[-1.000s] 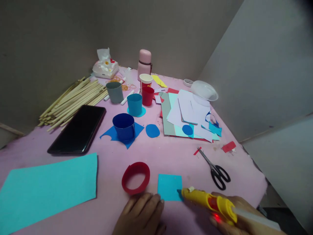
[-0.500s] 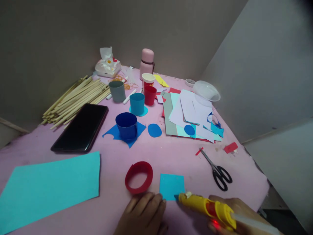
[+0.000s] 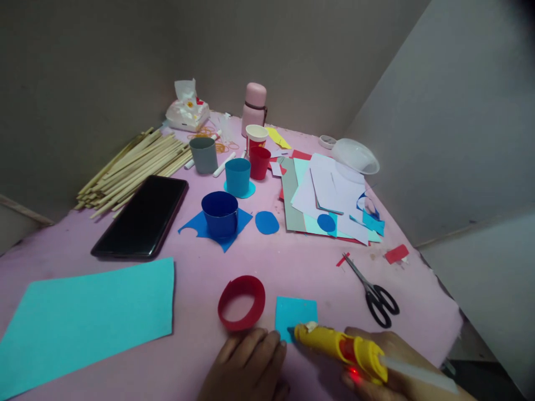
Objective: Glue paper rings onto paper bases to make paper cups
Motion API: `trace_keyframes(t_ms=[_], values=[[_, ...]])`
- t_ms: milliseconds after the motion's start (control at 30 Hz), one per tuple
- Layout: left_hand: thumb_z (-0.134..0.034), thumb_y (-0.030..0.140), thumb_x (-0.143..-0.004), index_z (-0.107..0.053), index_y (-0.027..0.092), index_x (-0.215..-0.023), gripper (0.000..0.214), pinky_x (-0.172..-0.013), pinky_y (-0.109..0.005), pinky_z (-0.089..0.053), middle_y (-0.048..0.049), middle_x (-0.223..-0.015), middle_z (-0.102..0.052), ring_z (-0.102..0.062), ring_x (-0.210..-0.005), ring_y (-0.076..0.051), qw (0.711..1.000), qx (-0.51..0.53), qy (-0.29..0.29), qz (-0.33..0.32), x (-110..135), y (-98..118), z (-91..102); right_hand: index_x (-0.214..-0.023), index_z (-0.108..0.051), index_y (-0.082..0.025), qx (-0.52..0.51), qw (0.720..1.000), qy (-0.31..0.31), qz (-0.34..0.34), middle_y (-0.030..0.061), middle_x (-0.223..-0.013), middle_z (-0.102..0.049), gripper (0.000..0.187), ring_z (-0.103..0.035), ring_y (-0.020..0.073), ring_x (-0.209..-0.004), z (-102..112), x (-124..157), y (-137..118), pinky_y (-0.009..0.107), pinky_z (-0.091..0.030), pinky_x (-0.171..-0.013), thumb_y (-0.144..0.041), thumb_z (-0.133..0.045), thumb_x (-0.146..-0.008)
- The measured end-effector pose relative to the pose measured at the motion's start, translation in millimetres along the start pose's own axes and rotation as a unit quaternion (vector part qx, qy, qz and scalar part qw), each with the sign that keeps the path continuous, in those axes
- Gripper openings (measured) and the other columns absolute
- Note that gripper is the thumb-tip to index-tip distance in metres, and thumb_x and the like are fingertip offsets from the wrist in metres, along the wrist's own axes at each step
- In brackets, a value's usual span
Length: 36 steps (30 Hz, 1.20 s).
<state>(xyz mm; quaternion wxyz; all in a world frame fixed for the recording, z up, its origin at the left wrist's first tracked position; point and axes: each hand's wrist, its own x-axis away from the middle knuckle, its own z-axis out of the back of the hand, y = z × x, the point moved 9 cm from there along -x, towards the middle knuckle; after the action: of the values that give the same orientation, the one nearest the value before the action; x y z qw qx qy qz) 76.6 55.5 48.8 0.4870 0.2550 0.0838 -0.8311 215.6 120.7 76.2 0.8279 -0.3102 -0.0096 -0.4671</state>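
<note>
My right hand [image 3: 393, 367] grips a yellow glue gun [image 3: 340, 348] with a white glue stick out its back; the nozzle rests at the near left edge of a small turquoise paper square [image 3: 296, 314]. My left hand [image 3: 246, 365] lies flat on the pink table, its fingertips touching that square's near left corner. A red paper ring [image 3: 241, 302] stands just beyond the left hand, beside the square.
A large turquoise sheet [image 3: 87, 317] lies at left, a black phone [image 3: 142, 217] and wooden sticks [image 3: 129, 167] behind it. Paper cups [image 3: 220, 213], a pile of paper sheets [image 3: 330, 195], black scissors [image 3: 374, 292], a clear bowl [image 3: 355, 156] and a pink flask [image 3: 254, 108] lie further back.
The glue gun's nozzle has slid left along the near edge of the turquoise square, toward the left hand's fingertips. The left hand has stayed in place.
</note>
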Motion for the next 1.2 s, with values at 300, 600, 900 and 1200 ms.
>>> trace_keyframes(t_ms=[300, 600, 900, 1200], values=[[-0.022, 0.033, -0.1, -0.064, 0.024, -0.099, 0.043, -0.08, -0.032, -0.04, 0.0054, -0.097, -0.073, -0.062, -0.087, -0.015, 0.999, 0.023, 0.015, 0.043, 6, -3, -1.1, -0.081, -0.07, -0.023, -0.041, 0.999, 0.022, 0.013, 0.0006, -0.072, -0.072, 0.018, -0.066, 0.0165, -0.059, -2, -15, -4, 0.022, -0.053, -0.058, -0.029, -0.053, -0.082], [-0.046, 0.036, -0.092, -0.064, 0.023, -0.101, 0.025, -0.076, -0.029, -0.044, 0.0047, -0.098, -0.073, -0.064, -0.084, -0.015, 1.0, 0.014, -0.008, -0.011, 0, -1, 2.4, -0.088, -0.068, -0.028, -0.013, 0.997, 0.048, 0.058, -0.0022, -0.075, -0.071, 0.015, -0.066, 0.017, -0.062, 4, -13, 9, 0.025, -0.055, -0.059, -0.032, -0.054, -0.086], [-0.055, 0.038, -0.086, -0.061, 0.024, -0.109, 0.027, -0.077, -0.031, -0.047, 0.0065, -0.106, -0.072, -0.065, -0.089, -0.016, 0.999, 0.014, -0.046, -0.01, 6, -1, -6.9, -0.079, -0.069, -0.029, -0.006, 0.998, 0.038, 0.046, -0.0022, -0.064, -0.07, 0.013, -0.064, 0.0165, -0.048, 16, 7, 16, 0.023, -0.052, -0.045, -0.034, -0.057, -0.081], [-0.066, 0.042, -0.078, -0.063, 0.027, -0.107, 0.033, -0.072, -0.028, -0.052, 0.0083, -0.104, -0.073, -0.068, -0.086, -0.015, 0.998, -0.002, -0.068, -0.014, 5, -4, -10.2, -0.087, -0.073, -0.029, -0.042, 0.997, 0.061, 0.001, -0.0015, -0.08, -0.078, 0.016, -0.073, 0.0185, -0.064, 6, 25, 29, 0.019, -0.059, -0.057, -0.038, -0.061, -0.081]])
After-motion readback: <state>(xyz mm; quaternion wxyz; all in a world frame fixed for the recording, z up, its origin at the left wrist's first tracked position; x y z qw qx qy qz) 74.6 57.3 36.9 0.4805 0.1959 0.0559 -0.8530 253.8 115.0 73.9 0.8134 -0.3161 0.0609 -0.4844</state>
